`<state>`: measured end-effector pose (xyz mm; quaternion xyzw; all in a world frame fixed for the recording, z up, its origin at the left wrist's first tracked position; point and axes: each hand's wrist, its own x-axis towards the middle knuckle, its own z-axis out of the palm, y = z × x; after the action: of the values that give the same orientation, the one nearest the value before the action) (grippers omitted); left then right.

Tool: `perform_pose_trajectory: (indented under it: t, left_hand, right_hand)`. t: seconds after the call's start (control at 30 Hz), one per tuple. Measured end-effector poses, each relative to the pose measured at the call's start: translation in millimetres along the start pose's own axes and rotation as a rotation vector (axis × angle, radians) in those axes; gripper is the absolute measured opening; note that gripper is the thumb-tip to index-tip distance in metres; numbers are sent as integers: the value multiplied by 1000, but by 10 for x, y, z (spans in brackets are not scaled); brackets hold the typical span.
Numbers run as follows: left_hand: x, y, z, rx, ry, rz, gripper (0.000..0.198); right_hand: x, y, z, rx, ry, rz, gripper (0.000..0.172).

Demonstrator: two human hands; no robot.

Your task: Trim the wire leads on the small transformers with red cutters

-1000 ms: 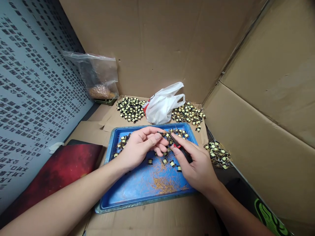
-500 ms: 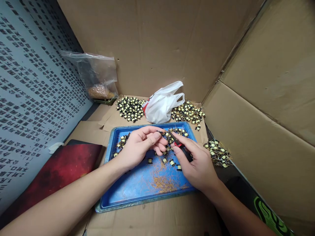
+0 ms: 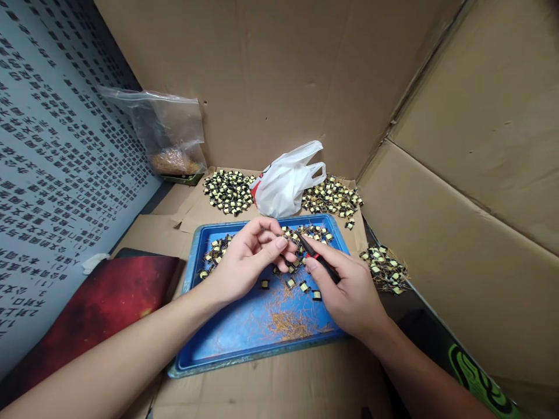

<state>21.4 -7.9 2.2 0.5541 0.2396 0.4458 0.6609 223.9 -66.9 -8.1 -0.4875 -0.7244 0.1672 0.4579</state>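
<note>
Above the blue tray [image 3: 227,343], my left hand [image 3: 251,256] pinches a small transformer coil between thumb and fingers; the fingers hide most of it. My right hand [image 3: 349,282] is wrapped round black-and-red wire cutters [image 3: 321,262], whose dark jaws point up and left, a short gap from the left fingertips. Beneath both hands lie several small transformer coils [image 3: 304,286], black with yellow tape and thin copper leads. A heap of clipped copper wire ends [image 3: 290,325] is spread over the tray floor.
Behind the tray sit a coil pile [image 3: 229,192], a white plastic bag [image 3: 283,186] and another pile [image 3: 334,198]. More coils [image 3: 386,270] lie to the right. A clear bag of wire scraps [image 3: 174,160] stands back left. Cardboard walls [image 3: 266,75] enclose the space.
The fingers of my left hand have shifted and bent more around the coil, which shows less now. The wire cutters have barely moved. The whole view has shifted slightly.
</note>
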Motion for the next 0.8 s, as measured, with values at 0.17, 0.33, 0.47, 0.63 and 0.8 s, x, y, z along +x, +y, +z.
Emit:
perform_pose_trajectory:
  t: [0.17,0.33,0.47,0.63,0.8]
  left_hand:
    - [-16,12,0,31,-16,32,19]
    - [-14,1,-9,78,-28,52,17]
    - [8,-2,-20,102,-38,68,16]
    - [-14,36,-8,104,-48,75,14]
    - [-99,54,72,160,-85,43,16]
  right_hand:
    - [-4,-32,-3,15,0,50,39]
    - [2,-60,-8,5,3,74,37]
    - [-10,-91,17,-3,9,79,37]
    - [-31,-56,42,43,19,147,37]
    - [51,126,-87,109,159,326,42]
